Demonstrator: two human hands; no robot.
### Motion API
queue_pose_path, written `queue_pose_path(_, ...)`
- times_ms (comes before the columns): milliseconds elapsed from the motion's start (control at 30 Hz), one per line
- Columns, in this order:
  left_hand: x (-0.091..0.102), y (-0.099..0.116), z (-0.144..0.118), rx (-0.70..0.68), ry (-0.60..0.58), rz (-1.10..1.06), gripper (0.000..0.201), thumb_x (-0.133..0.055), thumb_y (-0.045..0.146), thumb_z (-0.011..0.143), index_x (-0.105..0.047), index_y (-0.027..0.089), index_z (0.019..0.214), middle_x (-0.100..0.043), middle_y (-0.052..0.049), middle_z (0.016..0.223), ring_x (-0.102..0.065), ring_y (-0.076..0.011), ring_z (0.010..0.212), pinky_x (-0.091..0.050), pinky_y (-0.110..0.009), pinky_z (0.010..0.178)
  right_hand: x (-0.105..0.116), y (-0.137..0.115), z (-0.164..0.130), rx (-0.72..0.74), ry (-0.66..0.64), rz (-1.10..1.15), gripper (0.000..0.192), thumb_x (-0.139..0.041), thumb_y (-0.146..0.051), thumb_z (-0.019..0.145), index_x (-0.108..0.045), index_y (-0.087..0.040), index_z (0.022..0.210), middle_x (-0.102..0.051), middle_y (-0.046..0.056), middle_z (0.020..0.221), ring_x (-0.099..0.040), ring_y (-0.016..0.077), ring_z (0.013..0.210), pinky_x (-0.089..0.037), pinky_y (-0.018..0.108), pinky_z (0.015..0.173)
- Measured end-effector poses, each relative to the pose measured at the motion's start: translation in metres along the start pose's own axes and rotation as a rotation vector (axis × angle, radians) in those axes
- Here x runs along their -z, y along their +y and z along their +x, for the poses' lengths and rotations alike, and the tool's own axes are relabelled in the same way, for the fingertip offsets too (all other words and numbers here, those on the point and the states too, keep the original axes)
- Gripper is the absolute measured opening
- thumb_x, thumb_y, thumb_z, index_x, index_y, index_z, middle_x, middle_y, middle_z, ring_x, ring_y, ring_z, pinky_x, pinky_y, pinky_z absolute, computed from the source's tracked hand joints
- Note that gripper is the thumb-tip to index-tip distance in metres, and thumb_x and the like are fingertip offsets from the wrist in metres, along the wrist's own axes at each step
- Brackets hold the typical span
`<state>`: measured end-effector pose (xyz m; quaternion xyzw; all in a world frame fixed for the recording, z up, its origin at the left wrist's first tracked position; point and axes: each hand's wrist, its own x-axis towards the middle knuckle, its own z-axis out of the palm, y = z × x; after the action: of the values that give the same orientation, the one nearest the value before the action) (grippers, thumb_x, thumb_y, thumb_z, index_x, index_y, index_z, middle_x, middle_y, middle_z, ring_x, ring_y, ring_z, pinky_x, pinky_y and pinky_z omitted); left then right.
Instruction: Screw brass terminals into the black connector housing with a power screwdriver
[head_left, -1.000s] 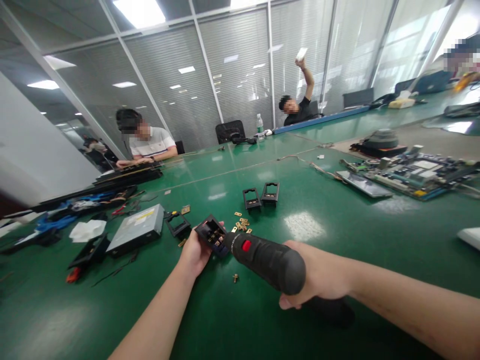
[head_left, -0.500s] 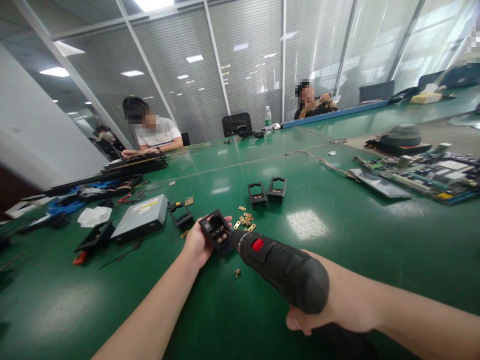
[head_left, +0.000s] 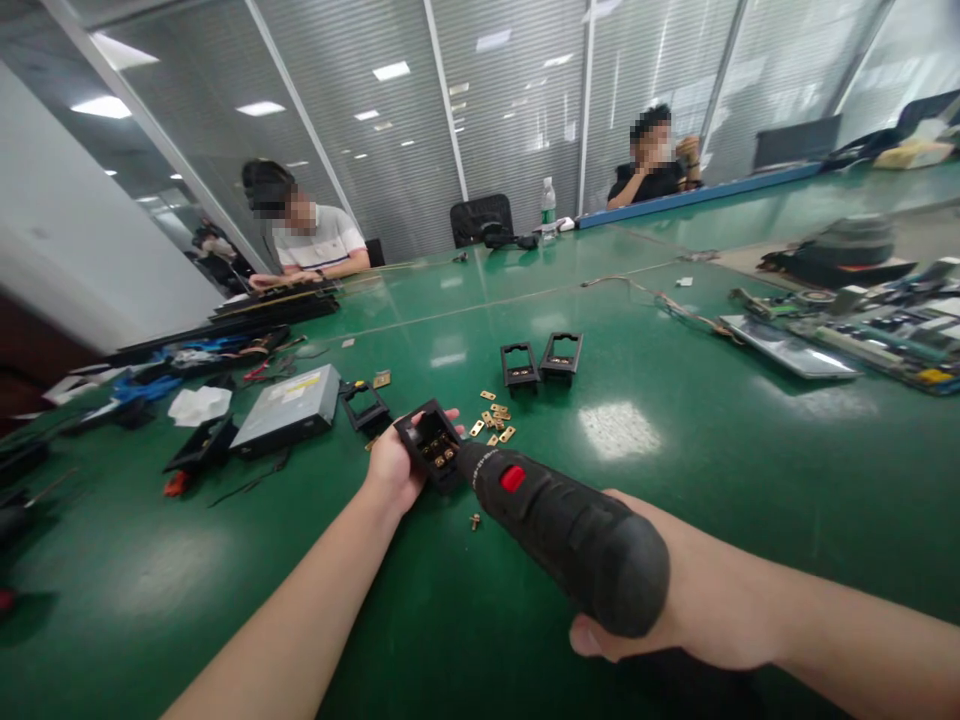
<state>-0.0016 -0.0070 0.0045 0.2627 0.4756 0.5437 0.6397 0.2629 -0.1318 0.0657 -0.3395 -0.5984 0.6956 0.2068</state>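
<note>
My left hand [head_left: 396,470] is closed round a black plastic housing [head_left: 448,476] with brass terminals and screws inside. In my right hand [head_left: 611,635] is a black cordless screwdriver [head_left: 559,530] with a red switch on top. Its nose points into the right side of the housing; the bit's tip is too small to make out. Beyond the housing lies a loose group of small brass plates [head_left: 496,417]. A small brass screw [head_left: 475,521] rests on the table just below the housing.
Two similar black frames [head_left: 561,357] stand past the brass plates, and another frame [head_left: 365,408] is left of my hand. A grey disc drive [head_left: 289,410] lies farther left. Circuit boards [head_left: 885,320] occupy the right side. Two people sit across the green table [head_left: 720,480].
The camera view has tilted down and shifted slightly, so the far scene sits higher. Both hands keep their grips, with the screwdriver's nose still at the housing.
</note>
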Motion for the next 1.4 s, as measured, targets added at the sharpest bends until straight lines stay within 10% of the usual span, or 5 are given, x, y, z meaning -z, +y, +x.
queue_pose_path(333,-0.005,0.001,0.003,0.043,0.017,-0.025,0.027,-0.050,0.026,0.086,-0.071,0.011,0.091,-0.072,-0.012,0.073,-0.071,-0.0280,0.071,-0.060,-0.043,0.066,-0.004,0.003,-0.001,0.017,0.038,-0.009,0.030,-0.079,-0.027,0.064,-0.061,-0.010,0.080,-0.057,0.004,0.078,-0.046,0.0133,0.069,-0.037,0.017,0.054)
queue_pose_path(1400,0.007,0.003,0.005,0.053,-0.136,0.059,0.032,-0.046,0.030,0.090,-0.071,0.009,0.086,-0.074,-0.018,0.084,-0.072,-0.0285,0.077,-0.059,-0.040,0.071,-0.006,-0.003,-0.002,-0.006,0.053,-0.106,0.031,-0.081,-0.026,0.062,-0.059,-0.011,0.079,-0.059,0.005,0.078,-0.050,0.0149,0.069,-0.036,0.018,0.053)
